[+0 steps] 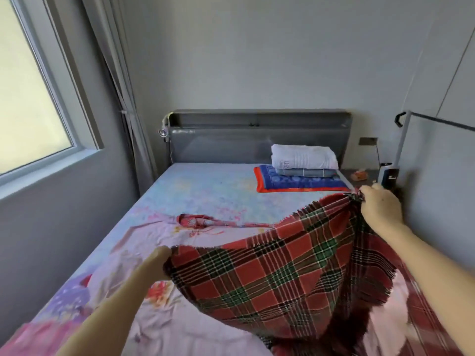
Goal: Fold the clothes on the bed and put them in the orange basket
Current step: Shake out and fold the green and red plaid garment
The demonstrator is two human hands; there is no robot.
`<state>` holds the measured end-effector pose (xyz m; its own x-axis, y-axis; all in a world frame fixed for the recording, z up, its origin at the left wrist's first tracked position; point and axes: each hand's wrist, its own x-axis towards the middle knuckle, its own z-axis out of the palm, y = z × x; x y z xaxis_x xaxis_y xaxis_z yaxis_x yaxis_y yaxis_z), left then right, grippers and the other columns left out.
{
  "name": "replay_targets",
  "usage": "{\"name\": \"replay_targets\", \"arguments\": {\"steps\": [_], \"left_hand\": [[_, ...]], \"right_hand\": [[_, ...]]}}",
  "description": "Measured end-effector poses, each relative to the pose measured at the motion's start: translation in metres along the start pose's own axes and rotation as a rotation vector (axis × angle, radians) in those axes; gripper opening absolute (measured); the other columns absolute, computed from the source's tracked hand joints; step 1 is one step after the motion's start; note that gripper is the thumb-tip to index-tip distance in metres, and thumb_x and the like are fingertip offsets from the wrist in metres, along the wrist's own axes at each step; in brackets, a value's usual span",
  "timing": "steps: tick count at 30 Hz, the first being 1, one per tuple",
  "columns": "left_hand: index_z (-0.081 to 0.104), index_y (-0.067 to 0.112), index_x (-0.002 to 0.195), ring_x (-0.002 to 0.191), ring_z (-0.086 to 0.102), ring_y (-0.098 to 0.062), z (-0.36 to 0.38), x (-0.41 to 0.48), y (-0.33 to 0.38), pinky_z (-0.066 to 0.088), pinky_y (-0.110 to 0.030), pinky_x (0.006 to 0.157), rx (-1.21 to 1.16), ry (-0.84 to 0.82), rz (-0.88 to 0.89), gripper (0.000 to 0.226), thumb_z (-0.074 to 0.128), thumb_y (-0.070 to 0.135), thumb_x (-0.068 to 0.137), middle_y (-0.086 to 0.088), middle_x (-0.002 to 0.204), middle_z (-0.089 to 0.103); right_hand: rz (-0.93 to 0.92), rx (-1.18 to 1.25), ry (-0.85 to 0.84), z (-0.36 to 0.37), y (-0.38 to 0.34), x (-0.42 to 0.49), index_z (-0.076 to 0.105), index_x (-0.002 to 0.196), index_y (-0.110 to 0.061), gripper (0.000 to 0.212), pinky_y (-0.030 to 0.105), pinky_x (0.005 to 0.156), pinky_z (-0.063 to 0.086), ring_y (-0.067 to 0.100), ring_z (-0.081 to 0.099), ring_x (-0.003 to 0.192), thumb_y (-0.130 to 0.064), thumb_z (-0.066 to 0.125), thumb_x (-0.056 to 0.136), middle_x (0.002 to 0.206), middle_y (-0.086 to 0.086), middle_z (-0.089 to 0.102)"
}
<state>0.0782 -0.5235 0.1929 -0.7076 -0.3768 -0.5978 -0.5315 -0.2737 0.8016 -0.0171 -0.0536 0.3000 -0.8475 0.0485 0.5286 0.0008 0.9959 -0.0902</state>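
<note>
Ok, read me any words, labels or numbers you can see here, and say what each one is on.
White folded towel: faint grey lettering on its front fold, too blurred to read.
No text shows on the plaid cloth, the blue towel or the bedsheet.

Colours and patterns, bedroom

Plaid cloth (277,273): red, green, black, white checks. Bed sheet (205,191): pale blue and pink floral. Headboard (231,145): grey. Stack: white towel (303,156), grey-blue striped piece (305,172), blue mat (298,182) edged orange-red.
</note>
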Motion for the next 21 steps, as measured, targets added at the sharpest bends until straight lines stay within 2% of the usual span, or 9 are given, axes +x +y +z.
{"name": "replay_targets", "arguments": {"steps": [3,5,8,11,12,14,16,18,21], "left_hand": [[0.040,0.011,0.059,0.038,0.045,-0.021,-0.005,0.000,-0.027,0.041,-0.023,0.049,0.039,-0.045,-0.037,0.021,0.042,0.006,0.079,-0.006,0.045,0.041],[0.046,0.009,0.058,0.037,0.049,-0.020,-0.011,0.001,-0.040,0.044,-0.022,0.043,0.132,-0.087,-0.052,0.020,0.051,0.002,0.076,-0.007,0.047,0.044],[0.062,-0.002,0.079,0.051,0.064,-0.021,-0.020,0.000,-0.058,0.054,-0.025,0.049,0.352,-0.186,-0.104,0.004,0.065,0.000,0.079,-0.012,0.062,0.063],[0.069,-0.004,0.087,0.073,0.070,-0.022,-0.032,-0.001,-0.072,0.057,-0.029,0.068,0.634,-0.207,-0.073,0.045,0.089,0.025,0.059,-0.014,0.080,0.072],[0.072,0.001,0.087,0.075,0.070,-0.019,-0.032,-0.007,-0.074,0.055,-0.024,0.068,0.732,-0.241,-0.046,0.045,0.089,0.031,0.059,-0.010,0.081,0.073],[0.072,0.013,0.084,0.071,0.068,-0.011,-0.031,-0.017,-0.082,0.051,-0.015,0.061,0.855,-0.287,0.012,0.023,0.080,0.032,0.072,-0.001,0.077,0.072],[0.062,0.023,0.074,0.061,0.057,-0.003,-0.026,-0.023,-0.088,0.039,-0.005,0.051,1.011,-0.249,0.097,0.017,0.065,0.033,0.087,0.007,0.069,0.062],[0.051,0.020,0.068,0.065,0.053,-0.011,-0.027,-0.015,-0.095,0.033,-0.013,0.049,1.173,-0.147,0.234,0.031,0.048,0.033,0.096,0.004,0.066,0.052],[0.060,0.010,0.086,0.095,0.060,-0.028,-0.031,-0.004,-0.103,0.042,-0.028,0.071,1.274,0.037,0.322,0.029,0.041,0.026,0.099,-0.010,0.094,0.064]], "right_hand": [[-0.016,-0.030,-0.066,0.025,0.006,-0.024,0.064,0.101,0.005,0.029,0.042,0.062,0.045,0.044,0.058,0.077,0.010,0.054,0.074,0.089,0.027,0.057],[-0.029,-0.046,-0.120,0.039,0.008,-0.035,0.065,0.097,0.005,0.028,0.044,0.062,0.048,0.044,0.058,0.074,0.012,0.055,0.072,0.084,0.026,0.057],[-0.078,-0.055,-0.167,0.058,0.009,-0.053,0.066,0.092,0.005,0.029,0.047,0.062,0.051,0.045,0.059,0.075,0.014,0.058,0.065,0.081,0.027,0.059],[-0.104,-0.062,-0.200,0.065,0.008,-0.069,0.066,0.091,0.007,0.030,0.045,0.059,0.048,0.045,0.059,0.073,0.016,0.060,0.063,0.083,0.028,0.060],[-0.108,-0.060,-0.206,0.067,0.008,-0.073,0.066,0.091,0.008,0.029,0.043,0.057,0.046,0.045,0.058,0.072,0.018,0.060,0.064,0.084,0.029,0.059],[-0.117,-0.051,-0.224,0.073,0.008,-0.083,0.065,0.093,0.008,0.029,0.039,0.055,0.043,0.044,0.058,0.072,0.018,0.058,0.067,0.086,0.028,0.059],[-0.131,-0.050,-0.275,0.078,0.007,-0.092,0.065,0.096,0.006,0.029,0.042,0.058,0.045,0.043,0.058,0.075,0.015,0.056,0.070,0.089,0.026,0.059],[-0.199,-0.058,-0.326,0.081,0.008,-0.099,0.066,0.100,0.005,0.031,0.045,0.061,0.047,0.043,0.058,0.078,0.014,0.057,0.072,0.091,0.026,0.059],[-0.333,-0.071,-0.423,0.078,0.013,-0.106,0.063,0.110,-0.002,0.035,0.045,0.070,0.046,0.040,0.058,0.090,0.008,0.058,0.076,0.101,0.019,0.060]]}}
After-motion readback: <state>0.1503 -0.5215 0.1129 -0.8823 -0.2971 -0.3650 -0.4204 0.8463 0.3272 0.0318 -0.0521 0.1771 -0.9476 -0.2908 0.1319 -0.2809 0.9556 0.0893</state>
